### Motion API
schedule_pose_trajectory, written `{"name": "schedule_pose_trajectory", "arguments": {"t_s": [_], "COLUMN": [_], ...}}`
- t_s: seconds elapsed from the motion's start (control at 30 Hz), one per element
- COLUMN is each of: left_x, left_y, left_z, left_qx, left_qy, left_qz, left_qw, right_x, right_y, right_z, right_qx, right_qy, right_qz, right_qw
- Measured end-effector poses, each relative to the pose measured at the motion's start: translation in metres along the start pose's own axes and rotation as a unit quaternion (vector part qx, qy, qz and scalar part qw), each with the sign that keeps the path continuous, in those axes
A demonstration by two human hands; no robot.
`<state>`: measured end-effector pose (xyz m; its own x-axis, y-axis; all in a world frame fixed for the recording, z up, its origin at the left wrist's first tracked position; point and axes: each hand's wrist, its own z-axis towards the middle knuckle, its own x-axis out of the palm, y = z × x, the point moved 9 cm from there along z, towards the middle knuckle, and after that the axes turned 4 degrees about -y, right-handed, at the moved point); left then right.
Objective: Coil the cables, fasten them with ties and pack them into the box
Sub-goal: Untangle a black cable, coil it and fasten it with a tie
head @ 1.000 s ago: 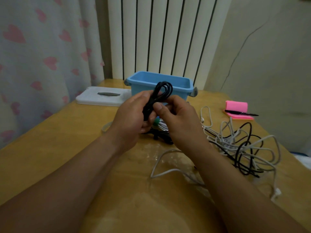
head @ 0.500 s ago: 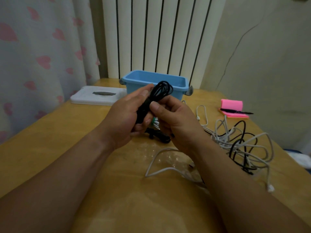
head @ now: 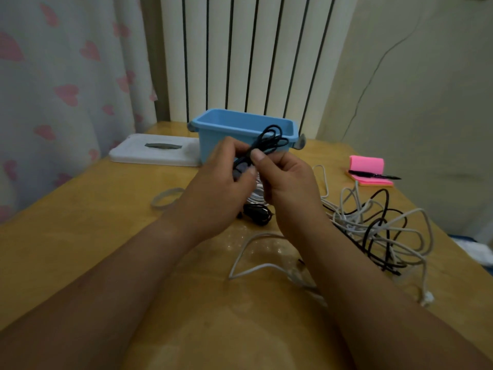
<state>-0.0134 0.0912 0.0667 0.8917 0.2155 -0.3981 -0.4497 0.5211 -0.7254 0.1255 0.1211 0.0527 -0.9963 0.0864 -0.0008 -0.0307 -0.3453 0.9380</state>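
Before blue box [head: 213, 134]: left hand [head: 216, 188], right hand [head: 288, 188] pinch looped black cable [head: 269, 141].

The scene is being lit dimly and evenly, and a yellowish cast is being thrown over everything. Soft shadow is being cast on the table [head: 93, 236] just below the fingers [head: 262, 160]. Nearer than the fingers, a faint sheen is being reflected off the tabletop. Beyond the fingers, the vertical slats [head: 240, 62] are being splayed outward by the wide lens.
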Motion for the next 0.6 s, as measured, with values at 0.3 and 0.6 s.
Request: {"name": "schedule_pose_trajectory", "arguments": {"t_s": [0.3, 0.6], "left_x": [-0.008, -0.011], "left_y": [-0.011, 0.017], "left_z": [0.000, 0.005], "left_qx": [0.118, -0.077], "left_qy": [-0.071, -0.075], "left_qz": [0.198, -0.031], "left_qw": [0.970, 0.994], "right_x": [0.000, 0.006], "right_y": [-0.010, -0.002], "right_z": [-0.003, -0.001], "right_qx": [0.039, 0.010], "right_qy": [-0.034, 0.014], "right_qz": [-0.001, -0.023], "right_qw": [0.999, 1.000]}}
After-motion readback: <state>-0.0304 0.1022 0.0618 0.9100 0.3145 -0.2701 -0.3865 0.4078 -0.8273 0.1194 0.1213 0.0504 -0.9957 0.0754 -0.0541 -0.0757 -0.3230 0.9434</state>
